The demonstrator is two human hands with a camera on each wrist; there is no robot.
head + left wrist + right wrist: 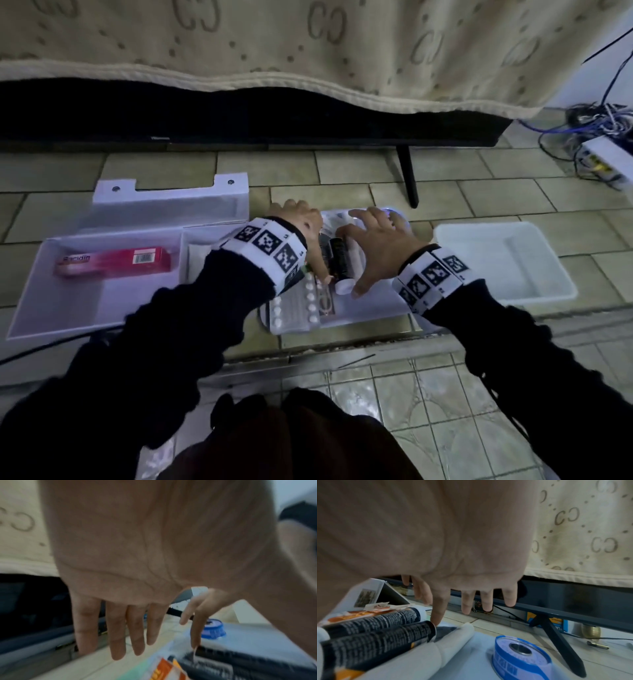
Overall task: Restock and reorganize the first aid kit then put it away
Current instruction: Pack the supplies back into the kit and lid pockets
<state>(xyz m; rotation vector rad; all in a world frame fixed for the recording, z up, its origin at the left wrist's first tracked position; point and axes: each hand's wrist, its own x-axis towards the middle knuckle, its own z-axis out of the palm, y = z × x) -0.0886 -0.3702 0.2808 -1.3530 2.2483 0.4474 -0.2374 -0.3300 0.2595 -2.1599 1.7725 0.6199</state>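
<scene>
Spreading wide, right hand [380, 246] fingers [438, 609] touch a black tube [376, 641]; left hand [301, 226] fingers [116, 628] straight, gripping nothing.
</scene>
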